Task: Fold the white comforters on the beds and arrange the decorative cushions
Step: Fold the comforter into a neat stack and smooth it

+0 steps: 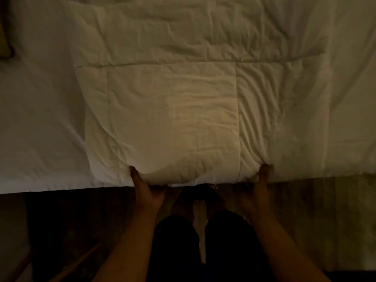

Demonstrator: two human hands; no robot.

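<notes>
Two hands grip the near edge of a white comforter at the side of a bed.

Nearest, dark-trousered legs [201,247] stand on a dim wooden floor [305,210], with bare forearms reaching forward. The left hand [145,190] is closed on the comforter [173,110] edge, thumb on top and fingers underneath; the right hand [258,186] pinches the same edge further right, its fingers gathered into the fabric. The quilted comforter lies in a folded, wrinkled strip running away across the bed [36,123], whose smoother white sheet shows on both sides. At the far left edge sits a dark cushion [5,37], mostly out of view.
</notes>
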